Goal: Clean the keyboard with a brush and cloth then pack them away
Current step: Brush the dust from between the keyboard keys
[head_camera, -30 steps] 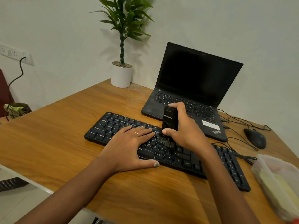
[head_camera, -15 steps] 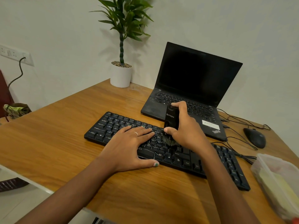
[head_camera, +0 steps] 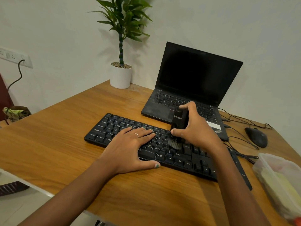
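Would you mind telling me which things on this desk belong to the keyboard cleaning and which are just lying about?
Part of the job:
- keyboard, steadied by the left hand
- brush, gripped by the right hand, bristles on the keys
- plastic container, probably for packing away

Just lying about:
- laptop
- mouse
- potted plant
- cables

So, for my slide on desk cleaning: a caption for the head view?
Right hand grips a black brush, bristles on the keyboard, left hand steadying it.
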The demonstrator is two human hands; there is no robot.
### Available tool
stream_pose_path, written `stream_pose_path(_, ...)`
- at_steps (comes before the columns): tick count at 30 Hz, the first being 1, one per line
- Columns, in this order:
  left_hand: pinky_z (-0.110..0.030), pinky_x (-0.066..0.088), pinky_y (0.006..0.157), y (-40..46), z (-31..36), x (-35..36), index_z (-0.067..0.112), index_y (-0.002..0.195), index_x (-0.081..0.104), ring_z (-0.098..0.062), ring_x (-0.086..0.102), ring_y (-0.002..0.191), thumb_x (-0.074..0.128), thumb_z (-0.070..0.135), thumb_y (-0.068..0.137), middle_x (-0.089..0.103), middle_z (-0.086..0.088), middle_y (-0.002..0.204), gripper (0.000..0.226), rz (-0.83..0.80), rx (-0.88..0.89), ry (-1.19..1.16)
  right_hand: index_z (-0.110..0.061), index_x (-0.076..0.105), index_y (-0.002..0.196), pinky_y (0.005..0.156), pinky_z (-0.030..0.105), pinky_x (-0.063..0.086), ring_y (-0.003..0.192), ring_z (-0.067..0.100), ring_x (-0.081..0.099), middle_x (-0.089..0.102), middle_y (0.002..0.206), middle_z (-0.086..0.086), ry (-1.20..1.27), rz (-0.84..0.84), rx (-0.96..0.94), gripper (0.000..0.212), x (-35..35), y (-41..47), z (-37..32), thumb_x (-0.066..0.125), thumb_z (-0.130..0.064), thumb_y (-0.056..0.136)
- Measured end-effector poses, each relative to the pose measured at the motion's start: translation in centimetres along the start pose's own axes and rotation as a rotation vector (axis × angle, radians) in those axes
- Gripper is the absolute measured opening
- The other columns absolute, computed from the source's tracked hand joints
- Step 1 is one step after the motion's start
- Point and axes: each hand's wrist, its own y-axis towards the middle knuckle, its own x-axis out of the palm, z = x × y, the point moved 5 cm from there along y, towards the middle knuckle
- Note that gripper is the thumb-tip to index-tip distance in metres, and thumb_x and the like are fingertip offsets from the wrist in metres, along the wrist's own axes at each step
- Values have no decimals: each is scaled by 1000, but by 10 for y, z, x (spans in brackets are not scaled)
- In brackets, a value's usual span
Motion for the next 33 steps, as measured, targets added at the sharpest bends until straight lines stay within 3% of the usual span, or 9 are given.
stream_pose_path(2,-20,-3,111,0,0,0,36,151,26,0,16,144,24,93,65,23,20,156,103,6,-1,-5,-28,25,123,73,38,58,82,18,61,50,96,-3,-45,56,3,67,-2,0,0,73,-15,78)
stream_pose_path(7,-19,-5,111,0,-1,0,38,152,23,2,13,144,25,93,66,20,21,157,102,0,-4,-3,-29,29,120,70,39,59,81,17,62,51,92,-6,93,-97,-4,66,4,-3,-5,75,-14,76)
stream_pose_path(12,-20,-3,111,0,-1,0,37,151,25,1,14,144,29,92,67,22,20,157,101,9,2,-23,-28,26,121,71,36,58,78,14,59,47,89,-8,13,28,-14,66,2,-3,-4,74,-14,78)
stream_pose_path(16,-21,-2,112,0,-1,1,36,151,25,1,15,144,31,91,69,22,20,156,100,18,7,-25,-30,27,121,73,33,58,80,12,59,49,89,-10,38,-75,-54,67,6,-5,-10,75,-16,77)
stream_pose_path(21,-23,0,113,0,-1,1,34,151,27,-1,17,144,35,90,71,24,18,156,98,31,12,-36,-29,23,124,65,25,55,77,9,56,48,95,-7,-28,119,-38,67,7,-12,-6,72,-18,80)
stream_pose_path(26,-25,1,114,-1,-1,2,34,152,26,-1,15,145,37,88,73,23,17,157,96,44,11,-22,-33,24,122,68,28,56,81,10,61,50,93,-13,55,39,-56,67,13,-29,-8,73,-20,79)
stream_pose_path(31,-27,4,116,-2,0,1,33,152,26,-3,16,145,36,87,74,23,16,157,96,54,17,-24,-35,20,134,72,23,47,90,7,49,44,103,-12,-48,257,-68,75,15,-29,-8,70,-16,82)
stream_pose_path(33,-29,5,117,-2,0,2,32,152,26,-3,16,145,37,87,74,24,16,157,96,52,17,-27,-38,19,137,69,19,43,91,6,47,42,104,-13,-44,243,-75,77,20,-32,-8,69,-16,83)
